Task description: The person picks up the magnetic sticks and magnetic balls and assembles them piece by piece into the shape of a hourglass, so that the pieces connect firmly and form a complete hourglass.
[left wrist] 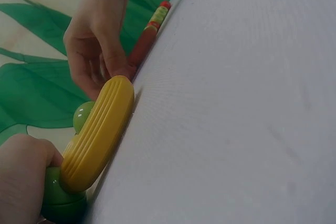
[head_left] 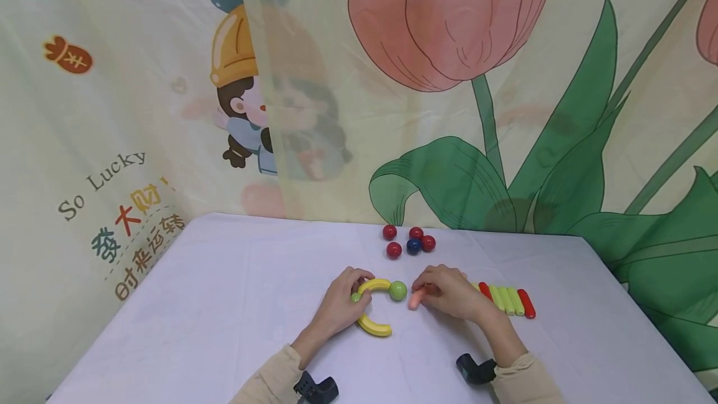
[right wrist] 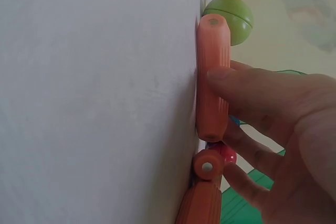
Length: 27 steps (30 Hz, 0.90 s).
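In the head view my left hand (head_left: 342,298) grips a toy piece made of two curved yellow rods, the upper rod (head_left: 378,283) and the lower rod (head_left: 374,327). A green ball (left wrist: 60,195) sits at their joint beside the fingers, and a second green ball (head_left: 397,290) caps the upper rod's far end. My right hand (head_left: 449,292) pinches a straight orange rod (right wrist: 213,87), thumb on its near side. That rod lies close to the table, one end overlapping the capping ball in the right wrist view. More orange rods (right wrist: 202,203) lie below my right fingers.
Red balls (head_left: 394,250) and a dark blue ball (head_left: 414,246) are grouped at the table's back edge. Right of my right hand lies a row of short green rods (head_left: 507,300) and red rods (head_left: 527,303). A printed cloth (head_left: 314,204) hangs behind the white table (head_left: 252,267).
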Each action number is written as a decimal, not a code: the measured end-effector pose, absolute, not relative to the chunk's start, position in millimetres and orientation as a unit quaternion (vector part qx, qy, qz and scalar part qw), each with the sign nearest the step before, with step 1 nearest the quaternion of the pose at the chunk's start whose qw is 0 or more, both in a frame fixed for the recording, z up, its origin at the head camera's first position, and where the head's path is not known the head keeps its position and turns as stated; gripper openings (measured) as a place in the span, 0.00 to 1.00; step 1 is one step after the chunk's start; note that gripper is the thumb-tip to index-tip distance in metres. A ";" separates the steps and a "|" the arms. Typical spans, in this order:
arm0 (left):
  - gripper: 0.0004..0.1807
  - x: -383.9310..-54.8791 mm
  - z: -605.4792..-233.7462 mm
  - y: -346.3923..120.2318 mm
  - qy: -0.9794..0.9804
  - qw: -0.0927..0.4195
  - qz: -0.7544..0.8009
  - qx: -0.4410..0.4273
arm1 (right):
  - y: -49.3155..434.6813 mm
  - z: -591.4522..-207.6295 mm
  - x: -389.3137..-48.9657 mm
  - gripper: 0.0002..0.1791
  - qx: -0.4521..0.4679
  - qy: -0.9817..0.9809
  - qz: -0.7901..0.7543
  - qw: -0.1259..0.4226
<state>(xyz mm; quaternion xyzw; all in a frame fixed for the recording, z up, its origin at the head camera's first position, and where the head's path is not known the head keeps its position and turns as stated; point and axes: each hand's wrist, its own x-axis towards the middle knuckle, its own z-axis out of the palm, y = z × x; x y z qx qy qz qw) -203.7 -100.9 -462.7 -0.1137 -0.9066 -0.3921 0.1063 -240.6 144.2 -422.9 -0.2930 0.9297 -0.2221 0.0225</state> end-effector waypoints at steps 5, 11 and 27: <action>0.14 -203.4 -462.4 -100.7 -0.908 0.104 -0.391 -0.111 | 143.2 -422.5 -239.8 0.11 -0.293 0.929 -0.225 0.022; 0.17 -203.2 -462.5 -101.0 -0.909 0.099 -0.389 -0.111 | 141.3 -422.5 -240.2 0.10 -0.287 0.933 -0.218 0.015; 0.15 -204.7 -463.9 -102.6 -0.903 0.104 -0.399 -0.117 | 141.3 -423.2 -242.7 0.10 -0.263 0.939 -0.218 0.026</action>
